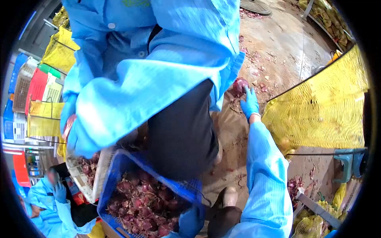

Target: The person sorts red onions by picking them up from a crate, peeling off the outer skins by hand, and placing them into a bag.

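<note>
Right hand (250, 101): fingers apart at an onion (239, 85); a nudge could send it rolling.
Left hand (191, 221): at blue crate (106, 190), grip unclear.

Produce workshop, blue crate (108, 180) of red onions (141, 202), yellow mesh sacks (317, 107)

A pale, littered floor (293, 51) spreads out — coloured crates (36, 89) stacked at left, a teal stool (342, 162) at right.
</note>
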`<state>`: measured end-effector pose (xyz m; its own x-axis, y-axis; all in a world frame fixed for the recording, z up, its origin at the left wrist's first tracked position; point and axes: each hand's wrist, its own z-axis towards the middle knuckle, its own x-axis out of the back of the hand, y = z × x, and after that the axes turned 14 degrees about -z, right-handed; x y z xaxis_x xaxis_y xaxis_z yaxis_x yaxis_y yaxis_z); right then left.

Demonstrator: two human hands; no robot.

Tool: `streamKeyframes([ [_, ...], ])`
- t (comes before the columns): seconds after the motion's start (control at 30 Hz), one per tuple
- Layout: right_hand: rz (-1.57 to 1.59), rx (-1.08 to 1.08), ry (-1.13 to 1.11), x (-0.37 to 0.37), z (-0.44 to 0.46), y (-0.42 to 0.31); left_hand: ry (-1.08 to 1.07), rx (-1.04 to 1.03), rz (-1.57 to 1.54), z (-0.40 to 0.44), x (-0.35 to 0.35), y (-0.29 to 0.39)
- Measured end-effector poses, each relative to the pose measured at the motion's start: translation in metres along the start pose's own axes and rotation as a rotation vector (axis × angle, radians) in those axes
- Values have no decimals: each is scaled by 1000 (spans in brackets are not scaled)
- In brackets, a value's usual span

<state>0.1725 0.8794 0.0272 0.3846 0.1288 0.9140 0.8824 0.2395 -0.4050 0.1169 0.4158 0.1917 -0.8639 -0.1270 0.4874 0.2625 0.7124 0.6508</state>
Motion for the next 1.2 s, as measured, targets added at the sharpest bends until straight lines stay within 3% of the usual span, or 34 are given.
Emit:
streamKeyframes([
  [0.27,39,0,-49,-38,84,24,14,24,-6,20,0,23],
  [0.33,47,68,-90,-89,106,38,18,38,-5,23,-3,23],
  [0.4,6,29,-206,-117,106,35,18,48,-8,21,-4,22],
  [0.47,-70,-223,-116,-53,56,-33,19,51,-11,19,-7,21],
  [0.57,-12,-114,-93,-86,45,-10,26,19,-19,15,-8,16],
  [0.6,186,-188,27,-106,28,6,28,5,-30,13,-7,13],
  [0.63,137,-321,-57,-75,3,-3,39,-7,-36,11,-7,8],
  [0.7,135,-314,55,-50,-40,-4,32,-38,-63,4,-7,4],
  [0.83,106,-116,153,-5,-88,10,67,-90,-161,-11,-17,-5],
  [0.97,581,103,217,111,-125,-42,125,-200,-18,-17,-43,-45],
  [1.0,445,228,332,151,-133,-54,99,-124,-187,-9,-56,-67],
  [1.07,230,429,563,237,-145,-83,26,-84,9,-2,-47,-52],
  [1.1,159,505,675,281,-149,-92,110,-165,-136,-14,-26,-17],
  [1.2,157,559,1054,400,-148,-93,176,-320,-31,-13,-32,-30],
])
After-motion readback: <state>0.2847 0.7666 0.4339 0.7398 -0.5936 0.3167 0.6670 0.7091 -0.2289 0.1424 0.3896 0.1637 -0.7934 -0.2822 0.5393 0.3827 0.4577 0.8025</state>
